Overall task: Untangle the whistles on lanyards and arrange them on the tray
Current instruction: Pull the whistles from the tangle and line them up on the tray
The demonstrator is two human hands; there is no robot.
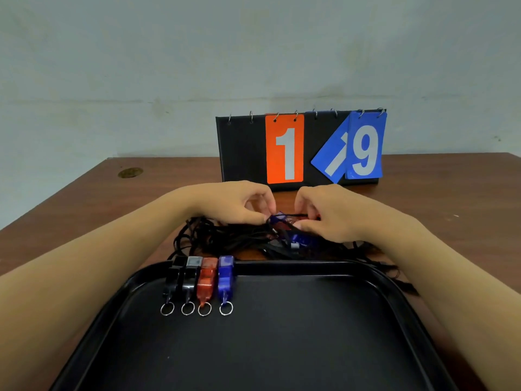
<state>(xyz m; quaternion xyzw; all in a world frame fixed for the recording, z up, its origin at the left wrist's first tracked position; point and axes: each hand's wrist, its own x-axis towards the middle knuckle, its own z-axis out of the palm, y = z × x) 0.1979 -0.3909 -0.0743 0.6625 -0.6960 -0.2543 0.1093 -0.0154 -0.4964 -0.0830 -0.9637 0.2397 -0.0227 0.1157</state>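
A black tray (282, 334) lies at the front. Along its far left rim stand several whistles in a row, each with a metal ring: two black ones (173, 277), an orange one (207, 279) and a blue one (225, 275). Behind the tray lies a tangle of black lanyards (225, 235) with more whistles in it, among them a blue whistle (300, 239). My left hand (239, 201) and my right hand (327, 213) meet over the tangle. Both pinch a small blue whistle (277, 218) and its cord between the fingertips.
A flip scoreboard (298, 148) showing an orange 1 and a blue 9, with one blue card hanging askew, stands behind the hands on the brown table (84, 198). A round brass disc (130, 172) is set in the table at the far left.
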